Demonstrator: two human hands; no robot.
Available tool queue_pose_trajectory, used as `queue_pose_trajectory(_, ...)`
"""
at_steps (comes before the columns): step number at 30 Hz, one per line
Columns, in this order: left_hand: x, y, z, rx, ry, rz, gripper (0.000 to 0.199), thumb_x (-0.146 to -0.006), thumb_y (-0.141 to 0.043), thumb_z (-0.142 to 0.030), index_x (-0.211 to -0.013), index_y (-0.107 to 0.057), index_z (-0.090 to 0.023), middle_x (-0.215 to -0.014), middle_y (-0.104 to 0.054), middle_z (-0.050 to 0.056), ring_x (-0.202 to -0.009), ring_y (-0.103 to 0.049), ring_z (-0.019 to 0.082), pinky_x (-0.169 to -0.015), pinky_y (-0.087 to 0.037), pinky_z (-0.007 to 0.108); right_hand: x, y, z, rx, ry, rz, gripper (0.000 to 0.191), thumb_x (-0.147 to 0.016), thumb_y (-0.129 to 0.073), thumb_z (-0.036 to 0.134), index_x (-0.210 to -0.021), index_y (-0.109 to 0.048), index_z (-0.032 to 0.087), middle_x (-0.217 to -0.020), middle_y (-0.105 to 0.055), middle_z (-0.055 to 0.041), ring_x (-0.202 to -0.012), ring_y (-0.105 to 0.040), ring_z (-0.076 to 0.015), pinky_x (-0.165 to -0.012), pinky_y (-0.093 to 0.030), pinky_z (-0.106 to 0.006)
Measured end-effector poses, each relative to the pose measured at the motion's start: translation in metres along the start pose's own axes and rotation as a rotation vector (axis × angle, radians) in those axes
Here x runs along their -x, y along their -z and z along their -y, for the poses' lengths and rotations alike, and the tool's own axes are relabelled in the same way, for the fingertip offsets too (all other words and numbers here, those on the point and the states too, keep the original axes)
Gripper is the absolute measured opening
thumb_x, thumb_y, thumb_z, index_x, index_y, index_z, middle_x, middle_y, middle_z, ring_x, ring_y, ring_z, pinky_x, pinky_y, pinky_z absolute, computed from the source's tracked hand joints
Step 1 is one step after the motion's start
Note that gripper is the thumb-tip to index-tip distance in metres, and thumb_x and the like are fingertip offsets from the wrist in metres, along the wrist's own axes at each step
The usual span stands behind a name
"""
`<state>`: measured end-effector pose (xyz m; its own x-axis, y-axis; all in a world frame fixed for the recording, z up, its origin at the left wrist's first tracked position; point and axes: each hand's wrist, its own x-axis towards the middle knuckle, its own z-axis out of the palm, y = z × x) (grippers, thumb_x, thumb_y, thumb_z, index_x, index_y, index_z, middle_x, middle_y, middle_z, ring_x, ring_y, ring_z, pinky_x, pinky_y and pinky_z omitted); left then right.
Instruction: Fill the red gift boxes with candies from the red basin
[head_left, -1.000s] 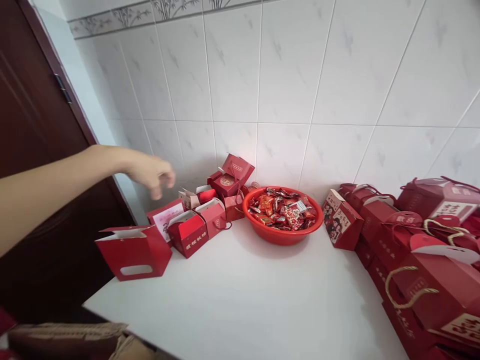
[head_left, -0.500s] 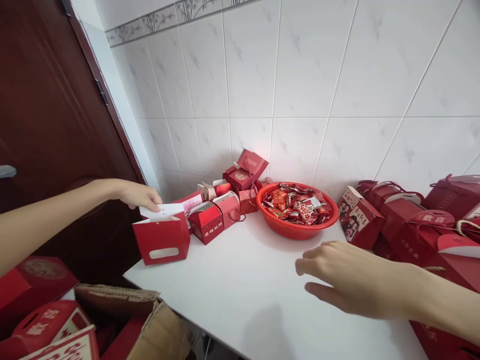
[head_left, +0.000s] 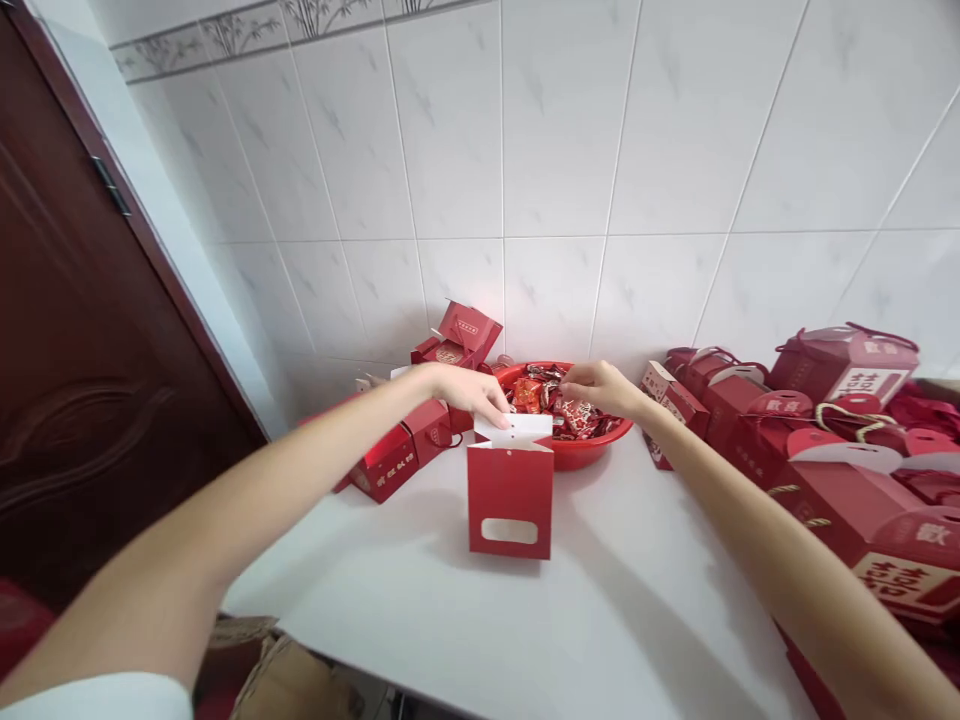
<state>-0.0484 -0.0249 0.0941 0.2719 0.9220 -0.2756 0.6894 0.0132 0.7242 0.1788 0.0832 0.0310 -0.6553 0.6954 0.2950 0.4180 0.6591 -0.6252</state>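
My left hand (head_left: 471,393) pinches the white inner flap at the top of a red paper box (head_left: 510,495). The box is upright, its top open, with an oval window low on its front. Behind it stands a red plastic basin (head_left: 581,457) full of small wrapped sweets (head_left: 574,415). Over the basin, my right hand (head_left: 600,388) has its fingers curled down at the sweets. Whether it grips one cannot be made out.
Small red boxes (head_left: 386,462) stand at the left by the tiled wall, with an open-lidded one (head_left: 466,335) behind. Many red gift boxes (head_left: 840,365) crowd the right side. A cardboard box (head_left: 292,685) is below the white table's (head_left: 405,590) front left edge.
My left hand has brought the red box from the left to the front of the basin. My right hand has moved from above the table into the basin. The view has turned right.
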Motion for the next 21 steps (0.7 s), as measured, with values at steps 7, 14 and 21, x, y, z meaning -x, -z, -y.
queue_pose_trajectory(7,-0.043,-0.011,0.008,-0.085,-0.103,0.272,0.029,-0.048,-0.092,-0.031,-0.074,-0.081,-0.024,-0.077,-0.078,0.000,-0.078,-0.070,0.020,-0.072,-0.053,0.024,0.002,-0.009,-0.054,0.112,-0.322,-0.327,0.022,-0.084,-0.053,0.018,-0.095,-0.072,0.015,-0.091,-0.077,-0.0082,-0.082,-0.071,-0.0193,-0.072,-0.050,-0.025)
queue_pose_trajectory(14,-0.073,-0.006,0.034,0.130,-0.172,0.067,0.039,-0.069,-0.082,-0.051,-0.093,-0.079,-0.021,-0.100,-0.079,0.011,-0.095,-0.072,0.023,-0.084,-0.054,0.031,-0.013,-0.035,-0.064,0.252,-0.406,-0.182,0.010,-0.073,-0.074,0.024,-0.077,-0.067,0.019,-0.083,-0.073,-0.0067,-0.082,-0.069,-0.0227,-0.067,-0.044,-0.027)
queue_pose_trajectory(21,-0.134,-0.041,0.055,-0.441,-0.148,0.086,0.029,-0.063,-0.078,-0.044,-0.084,-0.076,-0.024,-0.093,-0.077,0.002,-0.085,-0.067,0.023,-0.074,-0.048,0.028,-0.023,-0.053,-0.069,0.281,-0.450,-0.108,0.016,-0.067,-0.077,0.017,-0.070,-0.062,0.020,-0.077,-0.070,-0.0038,-0.079,-0.067,-0.0218,-0.061,-0.038,-0.026)
